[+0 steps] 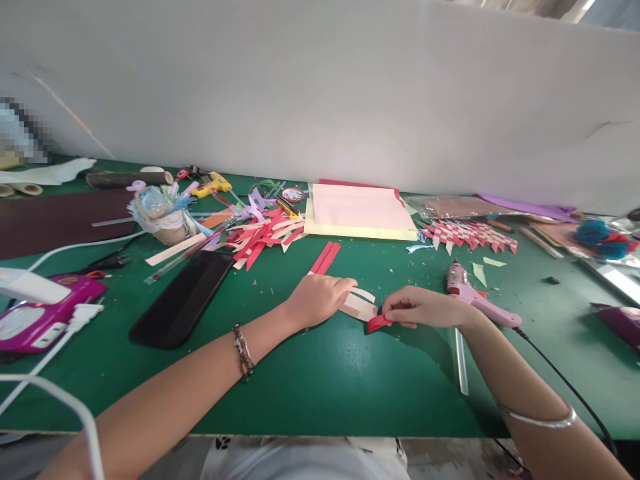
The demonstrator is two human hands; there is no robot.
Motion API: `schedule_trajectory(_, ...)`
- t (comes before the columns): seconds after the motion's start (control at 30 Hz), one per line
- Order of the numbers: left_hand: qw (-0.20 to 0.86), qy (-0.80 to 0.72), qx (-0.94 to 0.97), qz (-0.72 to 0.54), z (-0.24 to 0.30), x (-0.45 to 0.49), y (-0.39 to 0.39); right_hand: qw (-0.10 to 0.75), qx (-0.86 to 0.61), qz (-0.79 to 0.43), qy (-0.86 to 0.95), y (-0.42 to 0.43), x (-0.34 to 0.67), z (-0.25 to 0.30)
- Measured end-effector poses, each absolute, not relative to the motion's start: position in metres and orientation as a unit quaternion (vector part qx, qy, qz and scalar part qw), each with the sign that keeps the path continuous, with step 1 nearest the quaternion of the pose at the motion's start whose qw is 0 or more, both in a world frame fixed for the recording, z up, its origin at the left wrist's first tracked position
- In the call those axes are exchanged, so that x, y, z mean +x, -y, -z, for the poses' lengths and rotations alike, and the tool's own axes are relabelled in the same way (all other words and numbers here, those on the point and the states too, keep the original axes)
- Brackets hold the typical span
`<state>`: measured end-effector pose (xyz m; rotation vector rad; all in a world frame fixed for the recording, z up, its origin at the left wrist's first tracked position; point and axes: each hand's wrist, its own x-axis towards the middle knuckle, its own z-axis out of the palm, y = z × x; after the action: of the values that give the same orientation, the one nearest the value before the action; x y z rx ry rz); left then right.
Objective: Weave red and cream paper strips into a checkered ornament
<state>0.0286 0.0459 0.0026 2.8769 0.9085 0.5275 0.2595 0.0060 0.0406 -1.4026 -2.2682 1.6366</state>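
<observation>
My left hand (323,298) lies over several paper strips on the green table and holds them down, its fingers close together. Red strips (326,257) stick out beyond this hand at the far left, and pale pink strips (359,307) come out on its right, one of them curling up. My right hand (417,307) pinches a red paper strip (377,323) between thumb and fingers, bent at the right end of the pale strips. Whether the red strip is woven through the pale ones is hidden by my fingers.
A pink glue gun (480,300) and a clear glue stick (461,362) lie by my right forearm. Behind are stacked paper sheets (360,208), loose strips (263,237) and a woven red-and-white piece (470,235). A black case (183,300) and a purple power strip (55,310) are left.
</observation>
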Motion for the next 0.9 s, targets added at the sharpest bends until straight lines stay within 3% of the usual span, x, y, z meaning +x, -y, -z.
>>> schedule_trajectory(0.67, 0.054, -0.293, 0.937, -0.183, -0.001, 0.027, -0.046, -0.02, -0.454, -0.492, 0.743, -0.023, 0.244, -0.043)
schedule_trajectory(0.9, 0.068, -0.294, 0.936, -0.18, -0.001, 0.025, -0.047, -0.032, -0.434, -0.532, 0.726, -0.028, 0.255, -0.049)
